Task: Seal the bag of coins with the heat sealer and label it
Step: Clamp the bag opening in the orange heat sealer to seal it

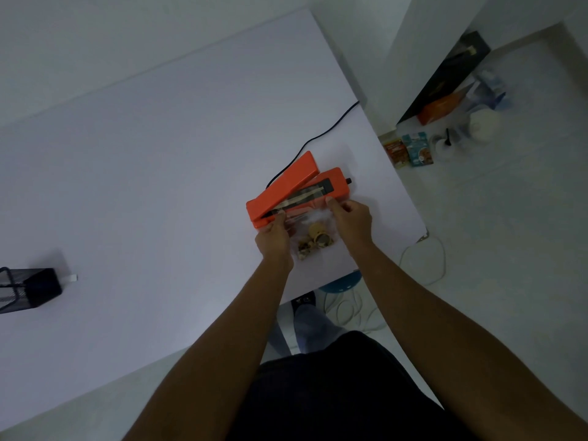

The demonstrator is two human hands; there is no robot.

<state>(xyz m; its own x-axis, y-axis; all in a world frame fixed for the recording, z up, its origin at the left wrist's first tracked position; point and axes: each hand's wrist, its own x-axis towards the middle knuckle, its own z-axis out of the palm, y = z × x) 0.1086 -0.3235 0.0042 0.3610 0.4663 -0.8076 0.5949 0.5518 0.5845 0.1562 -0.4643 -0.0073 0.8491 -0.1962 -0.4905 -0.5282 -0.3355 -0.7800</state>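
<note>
An orange heat sealer point(296, 186) stands on the white table point(143, 173) with its lid arm raised and the sealing strip showing. A clear plastic bag of coins point(315, 238) lies in front of it, its open top laid across the sealer's strip. My left hand point(273, 232) pinches the bag's top left corner at the sealer's near end. My right hand point(350, 218) pinches the bag's top right corner against the sealer's base. The coins sit bunched at the bag's bottom, between my two hands.
The sealer's black cord point(331, 128) runs off the table's far right edge. A black mesh holder point(25, 289) stands at the left, with a small white tag beside it. On the floor to the right lie boxes, packets point(410, 149) and white cables point(423, 262). A blue stool point(342, 283) sits under the table's edge.
</note>
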